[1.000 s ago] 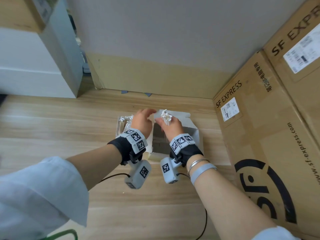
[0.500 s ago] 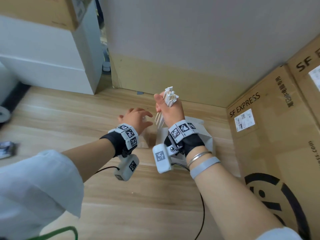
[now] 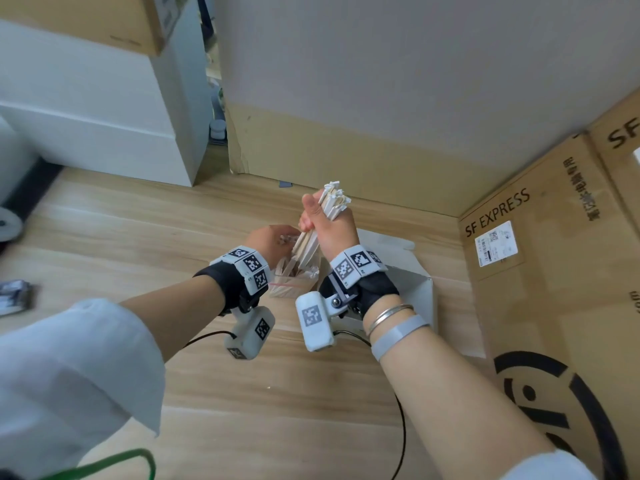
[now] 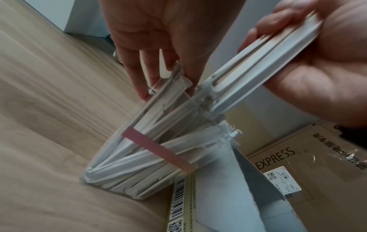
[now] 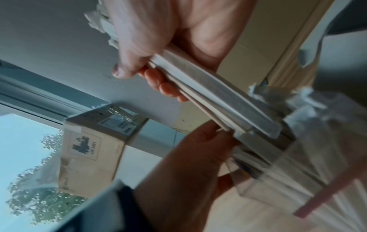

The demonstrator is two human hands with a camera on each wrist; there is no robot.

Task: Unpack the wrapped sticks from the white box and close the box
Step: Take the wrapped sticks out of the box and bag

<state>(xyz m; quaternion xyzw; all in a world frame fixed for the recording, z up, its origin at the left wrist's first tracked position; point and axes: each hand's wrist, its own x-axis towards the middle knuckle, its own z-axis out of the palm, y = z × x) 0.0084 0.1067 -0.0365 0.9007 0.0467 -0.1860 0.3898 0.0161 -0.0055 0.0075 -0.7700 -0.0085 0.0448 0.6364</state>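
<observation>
Your right hand (image 3: pixel 334 230) has its fingers and thumb wrapped tight round a fistful of paper-wrapped sticks (image 3: pixel 332 202), held up above the floor and tilted, top ends poking out past your thumb. The lower ends of that bunch point down toward a clear plastic bag (image 4: pixel 139 157) with a pink strip (image 4: pixel 157 150) across it, stuffed with more wrapped sticks and sitting on the wooden floor (image 3: pixel 138 237). Your left hand (image 3: pixel 273 242) is right at the bag's open mouth, fingers mostly straight and pointing down, tips touching the stick ends there. Can't tell if it's actually pinching any of them.

The white box (image 3: pixel 412 282) is on the floor just right of the bag, behind your right wrist, flap still up, so it's open. From the left wrist view the bag sits right beside the box's barcode label (image 4: pixel 177 199). Big SF Express cartons (image 3: pixel 536 271) are stacked just right of the box.
</observation>
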